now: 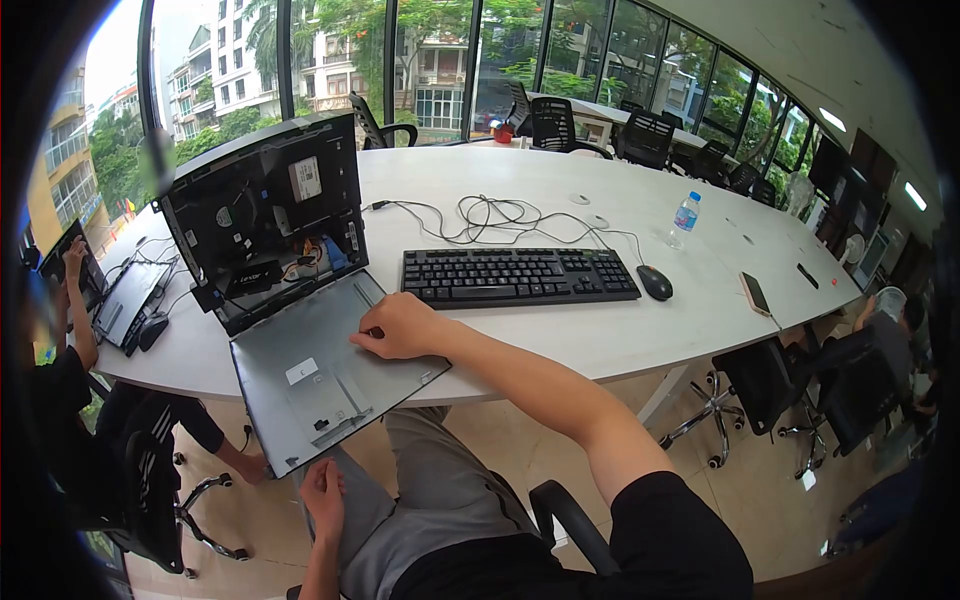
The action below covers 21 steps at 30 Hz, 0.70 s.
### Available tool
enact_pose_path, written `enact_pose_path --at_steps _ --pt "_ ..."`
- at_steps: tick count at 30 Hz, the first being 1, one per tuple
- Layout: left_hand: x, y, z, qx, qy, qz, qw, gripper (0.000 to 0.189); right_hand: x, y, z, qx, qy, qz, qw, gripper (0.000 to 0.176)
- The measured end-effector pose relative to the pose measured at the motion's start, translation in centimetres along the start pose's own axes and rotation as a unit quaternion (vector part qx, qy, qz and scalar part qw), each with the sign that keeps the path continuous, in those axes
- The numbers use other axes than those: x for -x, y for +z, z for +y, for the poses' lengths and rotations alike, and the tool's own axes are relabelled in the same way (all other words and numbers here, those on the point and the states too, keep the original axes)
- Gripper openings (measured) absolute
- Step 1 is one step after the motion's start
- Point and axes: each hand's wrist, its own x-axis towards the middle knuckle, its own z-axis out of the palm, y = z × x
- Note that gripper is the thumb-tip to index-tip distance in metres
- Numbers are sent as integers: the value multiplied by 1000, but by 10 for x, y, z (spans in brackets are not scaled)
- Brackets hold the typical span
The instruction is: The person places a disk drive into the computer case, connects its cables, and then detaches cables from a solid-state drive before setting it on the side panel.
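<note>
A black desktop computer case (275, 215) stands on the table, its interior exposed with drives, cables and a blue part showing. Its grey metal side panel (325, 385) lies folded down in front, jutting over the table's edge above my lap. Over the panel's right part is my right hand (405, 328), fingers curled and thumb and forefinger close together; anything small between them is hidden. Below the panel's near corner, by my thigh, my left hand (323, 492) is loosely closed, with nothing visible in it.
A black keyboard (520, 276) and mouse (655, 282) sit right of the case, with tangled cable (500, 215) behind. Farther right are a water bottle (685, 218) and phone (754, 294). Another person (75, 400) works at the left; office chairs (765, 385) stand around the table.
</note>
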Motion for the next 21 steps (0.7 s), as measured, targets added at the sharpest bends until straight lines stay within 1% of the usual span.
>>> enact_pose_path --at_steps 12,17,20,21 --pt "-1 -1 -3 1 11 -1 1000 26 0 0 -2 -4 4 6 1000 36" --pt "1 1 6 -4 -8 -8 1000 25 1 -2 -2 -9 2 6 1000 34" --pt "3 3 1 1 -17 8 1000 24 0 0 -2 -9 -18 18 1000 29" --pt "1 2 -2 4 -20 17 1000 24 0 -1 -2 6 -17 8 1000 29"
